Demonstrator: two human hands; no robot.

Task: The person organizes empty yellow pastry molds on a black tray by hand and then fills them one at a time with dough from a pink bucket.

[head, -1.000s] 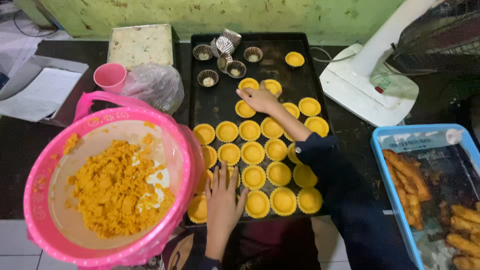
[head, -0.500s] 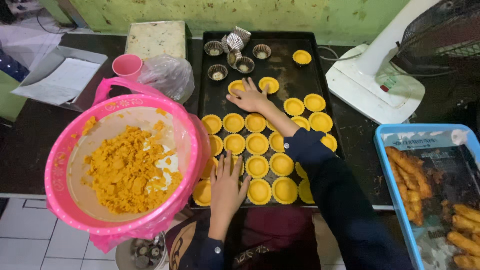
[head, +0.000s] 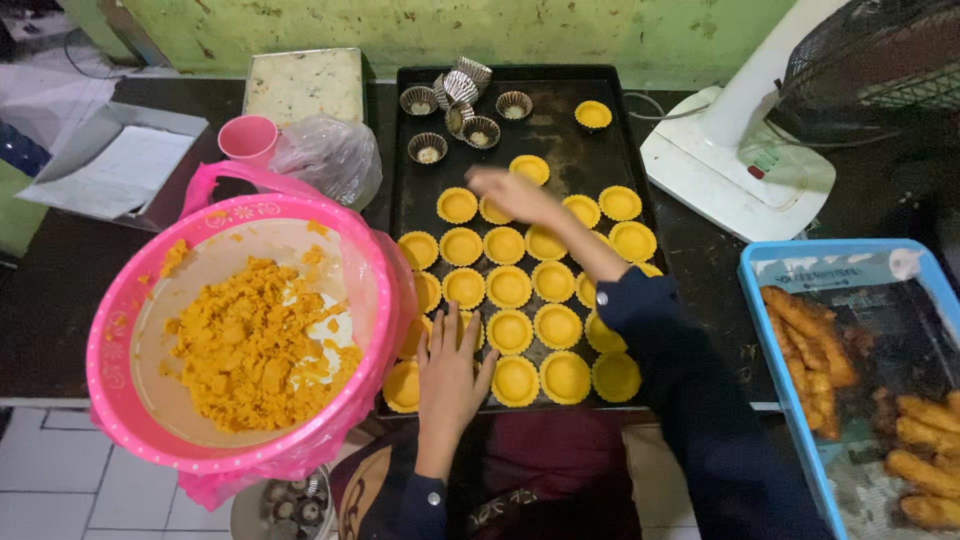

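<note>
Right hand [head: 512, 192] hovers over tart shells [head: 508, 286]; left hand [head: 452, 372] flat beside them.

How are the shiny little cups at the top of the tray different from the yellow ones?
The silver foil cups are bare metal with only a pale dab inside; the yellow tart shells are lined with dough. The silver cups cluster loosely, one tipped; the yellow ones sit upright in rows. Silver ones are few, yellow ones many. Both are small, round, fluted and sit on the black baking tray.
</note>
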